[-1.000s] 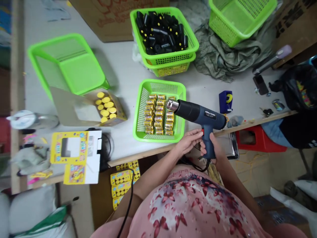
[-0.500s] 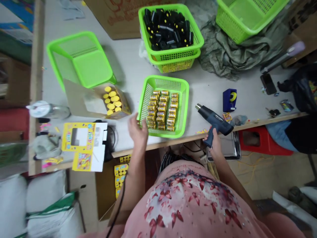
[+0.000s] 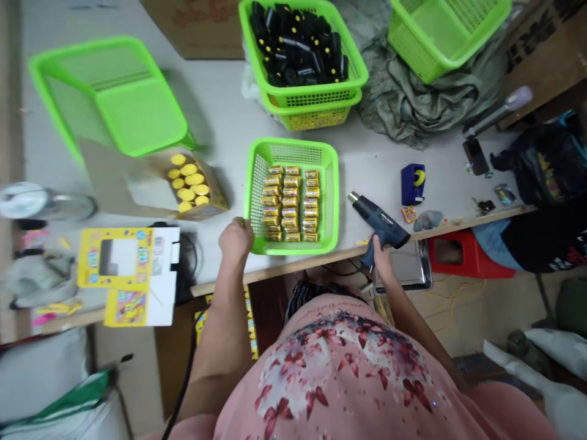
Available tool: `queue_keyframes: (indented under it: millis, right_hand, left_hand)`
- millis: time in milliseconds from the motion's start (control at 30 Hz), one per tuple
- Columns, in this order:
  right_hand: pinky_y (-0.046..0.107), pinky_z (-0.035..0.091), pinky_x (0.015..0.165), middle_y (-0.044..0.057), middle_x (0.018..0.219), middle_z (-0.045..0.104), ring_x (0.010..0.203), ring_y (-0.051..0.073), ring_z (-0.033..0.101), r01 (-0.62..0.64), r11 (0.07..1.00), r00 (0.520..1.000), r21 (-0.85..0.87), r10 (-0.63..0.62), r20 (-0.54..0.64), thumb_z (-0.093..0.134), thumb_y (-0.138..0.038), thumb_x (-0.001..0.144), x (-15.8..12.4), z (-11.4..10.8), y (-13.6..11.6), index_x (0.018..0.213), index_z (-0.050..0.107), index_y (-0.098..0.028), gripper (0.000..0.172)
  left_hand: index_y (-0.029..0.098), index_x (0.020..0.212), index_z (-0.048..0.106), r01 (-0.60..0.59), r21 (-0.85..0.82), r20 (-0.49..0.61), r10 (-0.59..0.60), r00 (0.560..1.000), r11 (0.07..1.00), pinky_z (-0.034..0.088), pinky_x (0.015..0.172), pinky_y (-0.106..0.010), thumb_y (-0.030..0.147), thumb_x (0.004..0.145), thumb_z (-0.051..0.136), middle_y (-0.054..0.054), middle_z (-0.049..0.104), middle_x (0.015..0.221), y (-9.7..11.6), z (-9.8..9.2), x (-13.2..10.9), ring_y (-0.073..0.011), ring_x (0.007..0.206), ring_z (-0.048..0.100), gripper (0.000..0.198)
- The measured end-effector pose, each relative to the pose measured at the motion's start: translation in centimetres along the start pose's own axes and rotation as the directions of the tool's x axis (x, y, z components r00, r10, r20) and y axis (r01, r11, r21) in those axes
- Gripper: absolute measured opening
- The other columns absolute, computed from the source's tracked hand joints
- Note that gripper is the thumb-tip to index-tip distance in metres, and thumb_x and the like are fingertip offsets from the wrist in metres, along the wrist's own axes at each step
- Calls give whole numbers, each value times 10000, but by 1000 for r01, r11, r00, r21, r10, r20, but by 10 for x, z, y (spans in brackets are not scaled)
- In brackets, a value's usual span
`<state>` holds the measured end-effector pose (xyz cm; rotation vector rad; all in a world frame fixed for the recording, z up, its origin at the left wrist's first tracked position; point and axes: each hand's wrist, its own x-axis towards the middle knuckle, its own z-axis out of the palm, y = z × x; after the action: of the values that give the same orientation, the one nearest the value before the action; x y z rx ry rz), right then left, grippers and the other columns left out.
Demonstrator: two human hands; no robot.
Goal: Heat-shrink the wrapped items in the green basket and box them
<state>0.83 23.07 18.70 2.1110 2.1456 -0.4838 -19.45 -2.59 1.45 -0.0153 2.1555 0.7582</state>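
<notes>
My left hand [image 3: 236,241] is closed at the left rim of a green plastic basket [image 3: 334,195], its fingers pressed together on the edge. Inside this basket lie short yellow-wrapped cylinders [image 3: 290,201] in three columns. My right hand [image 3: 383,258] grips a dark blue heat gun [image 3: 383,221] by its handle. The gun rests near the table's front edge, right of the basket, its metal nozzle pointing up and left. To the left of my left hand is an open carton [image 3: 213,194] with several yellow-capped tubes [image 3: 188,183] in it.
Stacked green baskets [image 3: 316,101] with black pieces [image 3: 302,49] stand at the back. Another green basket [image 3: 132,116] tilts at left. A flattened yellow box [image 3: 160,263] overhangs the table edge. A blue tape dispenser [image 3: 411,186] and red stool [image 3: 477,260] are at right.
My left hand has gone from spread fingers beside the basket to closed at its left rim. My right hand keeps holding the heat gun. The whole view has shifted.
</notes>
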Motion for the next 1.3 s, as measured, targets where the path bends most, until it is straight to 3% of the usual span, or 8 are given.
queue_keyframes:
  millis: [167,333,467,567,667,933,1100,1300]
  right_hand:
    - [337,487,845,192,790,610,678,174,601,-91,927,986,-363,136,99,249,-771,908,-2,-23,-12,1016,702,20,918]
    - [362,393,1075,196,1110,609,1044,193,601,53,835,995,-548,-91,-44,438,-582,937,-46,-36,-32,1169,671,-71,608]
    - [283,406,1036,87,1250,586,1086,151,567,422,806,895,-415,-444,47,540,-563,885,-59,7,-67,1391,552,-201,623]
    - [342,416,1094,107,1340,544,1188,200,548,452,842,892,-296,-431,136,626,-480,839,-48,57,-94,1519,431,-177,769]
    - [340,404,1142,128,1354,536,1260,199,523,461,854,887,-240,-441,138,485,-352,918,-40,86,-105,1438,498,-88,583]
    - [235,429,1052,136,1324,542,1198,143,526,652,748,749,-124,-661,-53,423,-472,902,-45,71,-88,1336,518,-86,589]
    - [224,434,977,126,1225,592,1064,132,551,608,777,791,-163,-610,43,443,-392,889,-44,80,-87,1269,570,-85,504]
    - [220,425,1004,131,1300,556,1114,131,542,613,776,785,-150,-619,6,431,-409,902,-58,77,-87,1311,542,-85,534]
  left_hand:
    - [45,1343,590,75,-85,16,-74,997,994,439,961,-451,331,1034,399,-252,660,1146,-17,11,-17,-386,1150,620,463]
    - [65,1346,611,105,-346,44,-95,994,932,428,952,-367,347,1006,496,-185,668,1186,-35,25,-14,-328,1152,618,457]
    - [60,1184,662,83,-762,54,-66,996,643,451,777,-285,374,811,662,-126,692,1028,-42,55,4,-216,889,625,487]
    - [80,1045,674,97,-925,86,-46,995,366,440,689,-264,425,632,692,-84,685,896,-38,68,9,-171,753,581,538]
    - [77,943,680,77,-958,66,-48,997,275,431,662,-272,472,490,716,-73,666,813,-33,61,-2,-161,695,541,602]
    - [115,849,659,-164,-944,-204,-114,972,287,437,739,-279,518,623,691,-60,633,833,-43,47,-49,-165,781,534,463]
    - [109,910,679,42,-956,18,-85,996,291,450,784,-320,457,554,604,-87,680,887,-52,61,-54,-214,837,574,503]
    - [98,935,668,-61,-944,-88,-69,994,325,429,773,-303,468,602,603,-91,668,904,-58,47,-59,-201,835,558,502]
